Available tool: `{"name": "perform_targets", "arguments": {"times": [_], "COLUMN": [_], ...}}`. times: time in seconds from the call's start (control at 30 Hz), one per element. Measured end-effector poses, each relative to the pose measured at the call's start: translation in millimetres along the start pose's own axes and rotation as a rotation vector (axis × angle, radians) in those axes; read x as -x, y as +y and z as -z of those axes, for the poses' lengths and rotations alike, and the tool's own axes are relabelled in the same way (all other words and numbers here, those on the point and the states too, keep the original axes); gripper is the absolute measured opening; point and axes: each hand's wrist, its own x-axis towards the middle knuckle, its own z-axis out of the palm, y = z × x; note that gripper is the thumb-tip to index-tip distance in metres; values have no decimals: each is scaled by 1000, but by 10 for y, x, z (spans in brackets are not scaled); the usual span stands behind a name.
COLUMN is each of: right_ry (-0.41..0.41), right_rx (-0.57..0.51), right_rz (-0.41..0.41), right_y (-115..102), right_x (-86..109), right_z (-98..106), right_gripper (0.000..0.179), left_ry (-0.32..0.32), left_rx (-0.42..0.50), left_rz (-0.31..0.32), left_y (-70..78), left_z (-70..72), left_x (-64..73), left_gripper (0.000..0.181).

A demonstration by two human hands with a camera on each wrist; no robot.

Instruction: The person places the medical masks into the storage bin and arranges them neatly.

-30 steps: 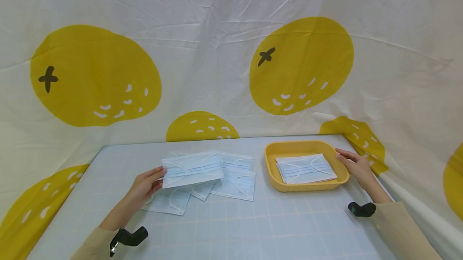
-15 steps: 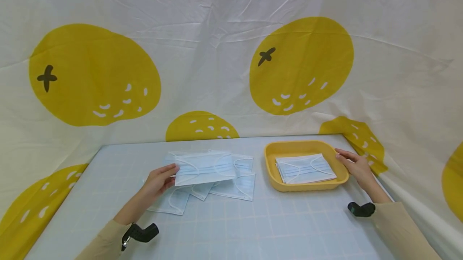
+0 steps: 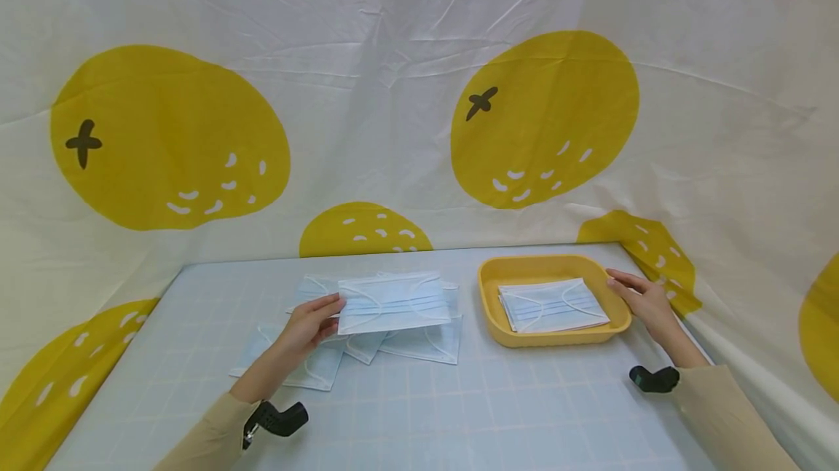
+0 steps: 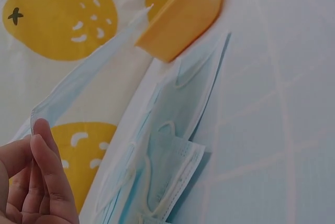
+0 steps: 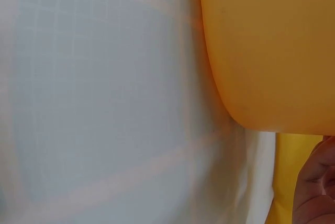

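My left hand (image 3: pixel 308 325) pinches a light-blue pleated face mask (image 3: pixel 393 303) by its left edge. In the left wrist view this raised mask (image 4: pixel 78 82) extends away from the fingertips, above the others. Several more masks (image 3: pixel 426 343) lie overlapping on the table beneath it, partly hidden by the held one and the hand. To the right, a yellow tray (image 3: pixel 544 339) contains a neat stack of masks (image 3: pixel 553 305). My right hand (image 3: pixel 649 305) holds the tray's right rim with thumb and fingers; in the right wrist view its fingers (image 5: pixel 314 182) show beyond the tray wall.
The table (image 3: pixel 472 420) has a pale blue checked cover. A white cloth (image 3: pixel 387 121) with yellow fruit prints hangs behind and beside it. Dark wrist cameras (image 3: pixel 282 420) sit on both wrists, low over the table.
My left hand has carried the held mask rightward above the loose masks, toward the tray, uncovering more of the masks at left. The right hand and tray have stayed put.
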Motion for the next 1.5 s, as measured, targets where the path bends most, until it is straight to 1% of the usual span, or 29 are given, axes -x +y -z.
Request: {"name": "perform_targets", "arguments": {"times": [0.03,0.1,0.2,0.23,0.3,0.43,0.53,0.6,0.67,0.7,0.87,0.93,1.0,1.07,1.1,1.2,1.23,1.3,1.37,1.43,1.47,1.5], "right_ry": [4,0,25,11,10,7,18,16,16,20,0,-11,-6,-11,-4,10,3,17,7,5,25,17], "right_rx": [-5,2,-11,-8,-12,-31,-39,-32,-34,-37,-14,4,-1,3,-5,-14,-11,-21,-14,-13,-23,-20], "right_rz": [-6,8,3,15,21,26,36,42,28,13,-4,10,8,6,-7,-35,-34,-33,-6,5,-4,-1], "right_y": [-3,22,98,116,148,169,165,135,66,19,-232,-278,-288,-277,-259,-161,-114,-6,75,87,63,15], "right_x": [1,-12,-57,-63,-82,-88,-76,-51,-3,27,192,223,233,225,210,136,103,23,-35,-41,-29,1], "right_z": [-4,-6,-21,-18,-21,-19,-9,-1,0,-3,-12,-16,-24,-25,-28,-24,-16,-16,-7,-2,-12,-9], "right_gripper": [78,79,80,81,81,83,84,83,81,79,71,68,66,68,70,75,77,80,81,81,80,78], "left_ry": [-1,0,-12,-19,-34,-58,-59,-58,-59,-62,-73,-73,-77,-81,-81,-88,-88,-93,-101,-108,-114,-120], "left_rx": [4,9,13,18,19,28,42,54,63,62,76,89,100,103,104,97,100,113,130,150,156,156], "left_rz": [0,2,0,-4,-13,-28,-33,-36,-36,-38,-42,-41,-39,-35,-32,-31,-29,-30,-34,-33,-37,-38], "left_y": [1,3,7,10,15,27,39,45,46,46,24,13,5,-2,-4,-4,-1,9,15,19,18,19], "left_z": [-25,-77,-151,-177,-226,-340,-447,-525,-602,-639,-793,-846,-897,-951,-979,-1066,-1095,-1154,-1209,-1263,-1287,-1310], "left_x": [-7,-14,-26,-30,-41,-70,-92,-106,-119,-123,-136,-140,-144,-147,-147,-136,-132,-123,-121,-129,-135,-138], "left_gripper": [58,57,56,55,54,52,50,49,48,47,45,44,43,43,42,43,43,42,41,41,42,43]}}
